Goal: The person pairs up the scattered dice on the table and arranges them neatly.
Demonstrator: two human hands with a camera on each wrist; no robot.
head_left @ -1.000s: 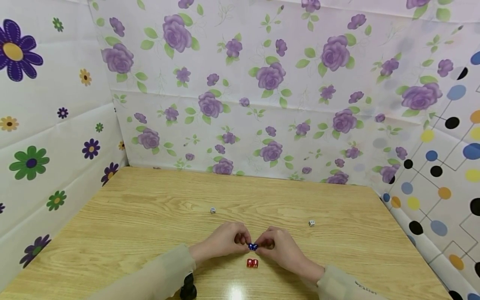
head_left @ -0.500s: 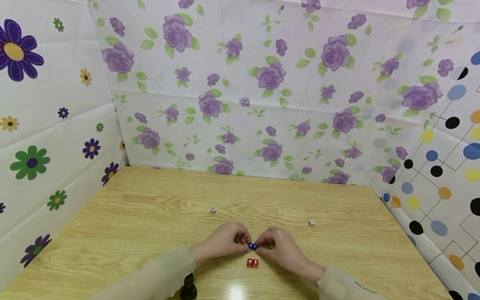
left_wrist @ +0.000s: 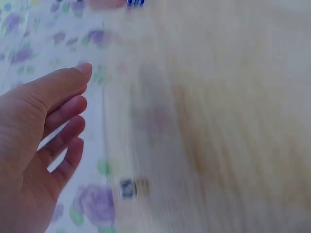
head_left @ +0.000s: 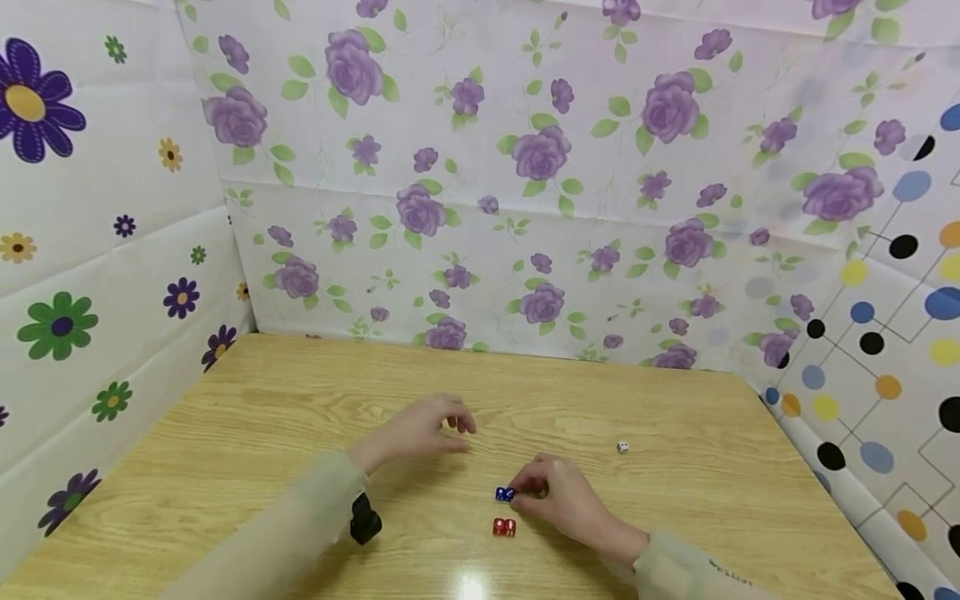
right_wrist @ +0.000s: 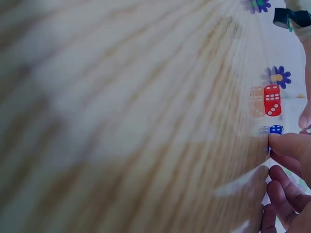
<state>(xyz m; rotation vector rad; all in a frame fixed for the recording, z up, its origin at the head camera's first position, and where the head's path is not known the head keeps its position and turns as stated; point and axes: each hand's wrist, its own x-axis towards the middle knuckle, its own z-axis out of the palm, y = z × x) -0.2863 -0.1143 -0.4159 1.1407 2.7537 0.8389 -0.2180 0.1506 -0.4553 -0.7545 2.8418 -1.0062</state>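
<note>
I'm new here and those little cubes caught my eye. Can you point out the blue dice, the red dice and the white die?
blue dice (head_left: pixel 505 494), head view, top face.
red dice (head_left: pixel 504 527), head view, front face.
white die (head_left: pixel 622 447), head view, its middle.

A pair of red dice (head_left: pixel 504 527) sits at the wooden table's (head_left: pixel 262 417) six o'clock edge, a small white die (head_left: pixel 622 447) lies towards three o'clock, and floral-patterned sheets (head_left: pixel 525 167) wall it round.
</note>
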